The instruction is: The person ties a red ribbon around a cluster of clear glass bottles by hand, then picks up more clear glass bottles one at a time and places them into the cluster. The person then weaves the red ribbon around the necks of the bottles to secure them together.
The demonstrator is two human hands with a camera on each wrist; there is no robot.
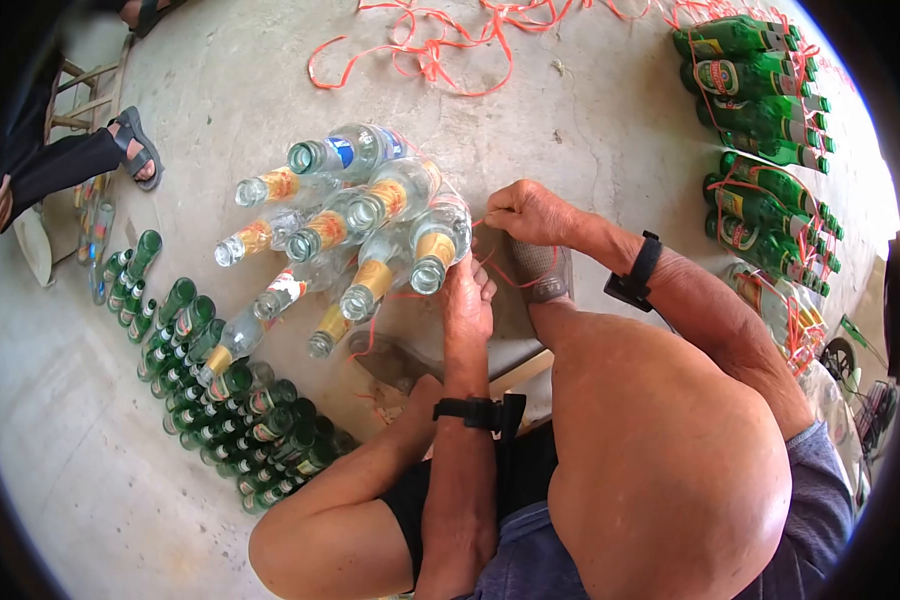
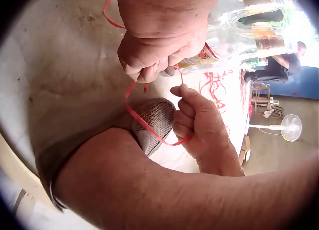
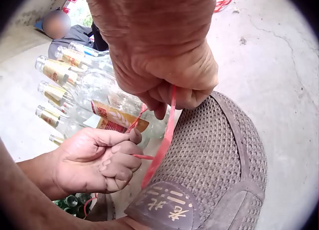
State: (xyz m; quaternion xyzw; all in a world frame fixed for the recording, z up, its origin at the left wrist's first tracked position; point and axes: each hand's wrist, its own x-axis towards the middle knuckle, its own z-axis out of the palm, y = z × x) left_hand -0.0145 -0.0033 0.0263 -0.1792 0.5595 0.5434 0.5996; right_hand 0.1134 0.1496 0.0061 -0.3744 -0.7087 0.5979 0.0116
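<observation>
A cluster of clear glass bottles (image 1: 435,245) with gold and white labels stands on the floor, necks toward the camera in the head view. Thin red plastic strap (image 3: 162,153) runs around it. Close against the near side of the bundle, my left hand (image 1: 467,305) pinches the strap with curled fingers. My right hand (image 1: 542,213), just to the right, grips another length of it between thumb and fingers. Between both hands a loose loop of strap (image 2: 144,124) hangs by the mesh shoe (image 3: 204,145). The bottles' bases are hidden.
Green bottles (image 1: 185,335) are massed at the left, with a clear one among them. Tied green bundles (image 1: 755,85) lie at the right. Loose red strap (image 1: 430,60) is strewn across the far floor. Another person's sandalled foot (image 1: 140,155) is at upper left.
</observation>
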